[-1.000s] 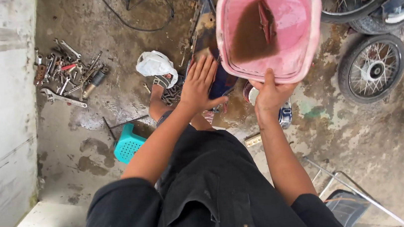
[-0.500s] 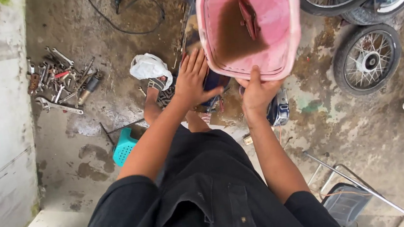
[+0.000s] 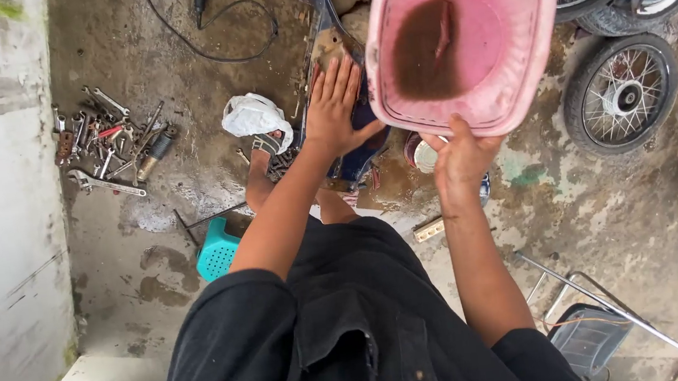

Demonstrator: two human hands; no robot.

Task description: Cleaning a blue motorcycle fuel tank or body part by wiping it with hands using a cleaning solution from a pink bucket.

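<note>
Our right hand point(image 3: 460, 161) grips the pink tub point(image 3: 462, 43); our left hand point(image 3: 336, 108) presses flat-open beside it, above stained concrete floor point(image 3: 177, 90), tools point(image 3: 103, 140) upper left.

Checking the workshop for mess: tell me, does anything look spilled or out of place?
Yes. The pink basin, held at its near rim by the right hand, has a dark brown stain inside. Tools lie scattered on the stained floor.
</note>
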